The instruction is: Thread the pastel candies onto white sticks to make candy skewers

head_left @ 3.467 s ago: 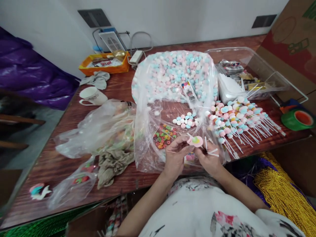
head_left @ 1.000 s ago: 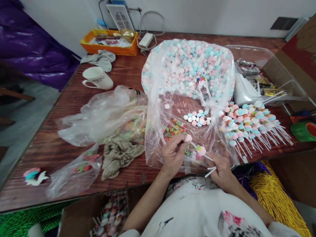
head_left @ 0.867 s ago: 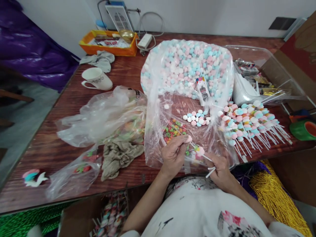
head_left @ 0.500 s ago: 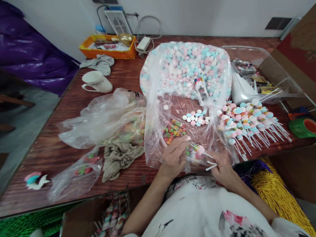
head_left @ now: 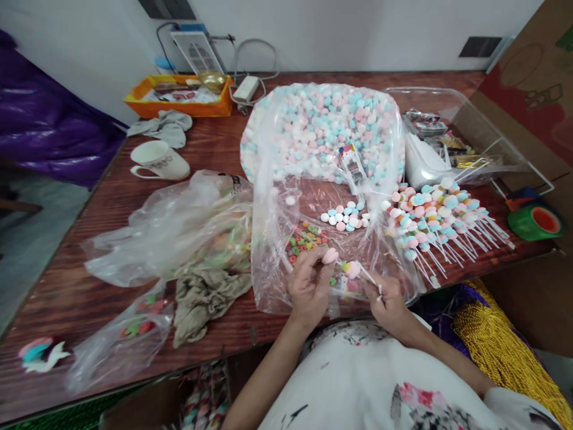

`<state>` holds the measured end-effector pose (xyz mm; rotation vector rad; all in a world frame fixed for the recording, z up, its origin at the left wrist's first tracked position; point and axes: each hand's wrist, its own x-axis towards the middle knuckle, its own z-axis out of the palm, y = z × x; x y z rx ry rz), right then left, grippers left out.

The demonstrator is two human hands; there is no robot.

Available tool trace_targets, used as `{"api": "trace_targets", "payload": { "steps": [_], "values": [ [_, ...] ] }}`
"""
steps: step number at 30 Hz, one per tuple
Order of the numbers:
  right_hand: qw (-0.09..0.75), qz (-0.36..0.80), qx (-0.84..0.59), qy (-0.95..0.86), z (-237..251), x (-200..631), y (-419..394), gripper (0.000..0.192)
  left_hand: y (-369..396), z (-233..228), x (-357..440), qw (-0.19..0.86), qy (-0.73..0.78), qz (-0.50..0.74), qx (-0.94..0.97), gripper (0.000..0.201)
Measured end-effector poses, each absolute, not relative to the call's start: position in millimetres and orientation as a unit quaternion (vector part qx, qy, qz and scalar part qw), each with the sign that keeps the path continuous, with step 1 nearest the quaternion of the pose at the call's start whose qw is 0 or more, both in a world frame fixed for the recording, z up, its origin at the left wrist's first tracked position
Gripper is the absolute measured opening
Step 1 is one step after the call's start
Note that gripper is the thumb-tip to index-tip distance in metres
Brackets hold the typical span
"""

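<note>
My left hand (head_left: 310, 289) pinches a pink marshmallow (head_left: 330, 255) at its fingertips, close to the tip of a white stick. My right hand (head_left: 387, 298) is closed around that white stick (head_left: 367, 275), which carries a pink marshmallow and green and yellow ring pieces. One or more other stick ends show between the right fingers. Both hands are over a clear plastic sheet (head_left: 268, 280). Small coloured rings (head_left: 308, 237) lie beside the left fingers. Beyond them is a group of loose pink, blue and white marshmallows (head_left: 344, 216).
A large clear bag of marshmallows (head_left: 322, 131) lies behind. To the right are a pile of filled sticks (head_left: 434, 215), a clear bin (head_left: 425, 170) and green tape (head_left: 521, 224). At left lie plastic bags (head_left: 134, 245), a crumpled cloth (head_left: 201, 298) and a white mug (head_left: 161, 161).
The view has shifted, so the table things sit further left and slightly lower. The pink marshmallow in my left hand now shows more fully, and the stick ends in my right hand are closer together.
</note>
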<state>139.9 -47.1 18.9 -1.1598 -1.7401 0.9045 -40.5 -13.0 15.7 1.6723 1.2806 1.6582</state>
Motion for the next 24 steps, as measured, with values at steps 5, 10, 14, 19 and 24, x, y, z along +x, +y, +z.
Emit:
{"api": "trace_targets", "payload": {
  "steps": [5,10,14,19,24],
  "values": [
    [0.403,0.401,-0.455,-0.685,17,135,-46,0.03,-9,12,-39,0.289,0.454,0.603,0.588,0.031],
    [0.398,0.471,-0.464,-0.636,10,133,-52,0.025,-7,10,-39,0.287,0.441,0.592,0.611,0.033],
    [0.416,0.506,-0.468,-0.593,0,133,-56,0.028,-13,7,-36,0.305,0.421,0.567,0.639,0.041],
    [0.433,0.527,-0.462,-0.567,-11,133,-59,0.031,-18,8,-27,0.295,0.42,0.581,0.632,0.031],
    [0.455,0.503,-0.459,-0.573,-15,133,-61,0.033,-23,4,-17,0.292,0.429,0.578,0.63,0.032]
  ]
}}
